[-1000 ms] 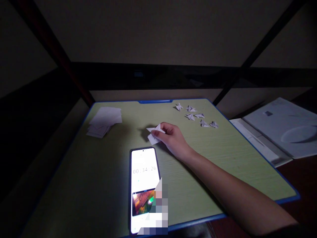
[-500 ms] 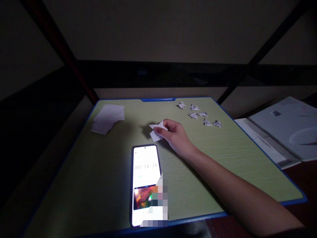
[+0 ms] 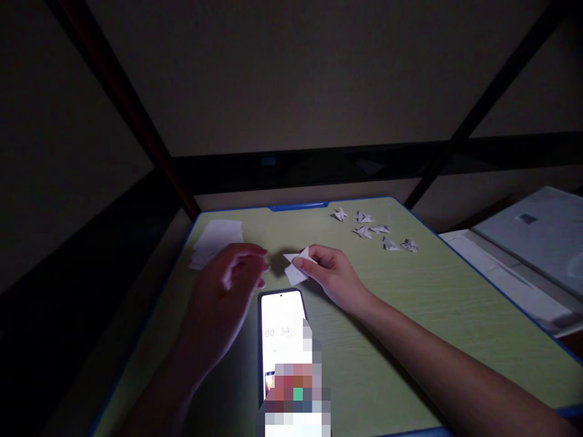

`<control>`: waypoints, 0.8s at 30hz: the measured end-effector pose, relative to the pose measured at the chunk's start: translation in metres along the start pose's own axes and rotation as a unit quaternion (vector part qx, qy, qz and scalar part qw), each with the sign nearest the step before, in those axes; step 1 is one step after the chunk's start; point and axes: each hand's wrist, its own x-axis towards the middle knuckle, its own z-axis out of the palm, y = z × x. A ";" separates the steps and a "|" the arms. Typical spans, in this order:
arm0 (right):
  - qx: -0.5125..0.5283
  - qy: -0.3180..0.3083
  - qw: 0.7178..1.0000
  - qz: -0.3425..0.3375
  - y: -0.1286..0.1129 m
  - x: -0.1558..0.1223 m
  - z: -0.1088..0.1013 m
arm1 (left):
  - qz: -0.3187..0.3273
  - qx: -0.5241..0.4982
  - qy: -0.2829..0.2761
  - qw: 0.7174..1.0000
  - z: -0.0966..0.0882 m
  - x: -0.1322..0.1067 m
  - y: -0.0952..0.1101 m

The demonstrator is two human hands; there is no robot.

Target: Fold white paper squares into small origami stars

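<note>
A small folded piece of white paper (image 3: 296, 274) is pinched between the thumb and fingers of my right hand (image 3: 334, 276), held just above the table beyond the phone. My left hand (image 3: 228, 291) hovers to the left of it, fingers curved and apart, with nothing in them that I can see. Behind my left hand lies a stack of white paper sheets (image 3: 221, 232), partly covered by it. Several small folded paper figures (image 3: 363, 232) rest at the back right of the table.
A lit phone (image 3: 282, 312) with a timer lies on the green table (image 3: 392, 340), its lower part blurred out. Blue edging (image 3: 298, 206) runs round the tabletop. A pale box-like object (image 3: 532, 237) stands beyond the right edge.
My left hand has come into view from the lower left, reaching toward the paper. My right hand keeps its pinch on the folded paper. The view has tilted slightly upward.
</note>
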 end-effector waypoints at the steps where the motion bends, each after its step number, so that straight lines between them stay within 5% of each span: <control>1: 0.004 -0.005 1.000 0.000 0.001 0.000 0.000 | -0.025 -0.006 -0.020 0.999 0.006 0.005 -0.004; 3: 0.010 -0.009 1.000 -0.005 0.002 -0.001 -0.001 | -0.055 -0.025 -0.086 0.994 0.020 0.016 -0.013; 10: 0.019 -0.007 1.000 -0.024 0.001 0.000 -0.003 | -0.097 -0.119 -0.141 0.978 0.036 0.028 -0.027; 17: 0.056 0.020 0.998 -0.022 0.001 0.002 -0.003 | -0.105 -0.174 -0.042 0.978 0.039 0.025 -0.047; 24: 0.068 0.007 0.997 0.032 0.008 0.004 -0.002 | -0.106 -0.178 -0.012 0.978 0.041 0.023 -0.053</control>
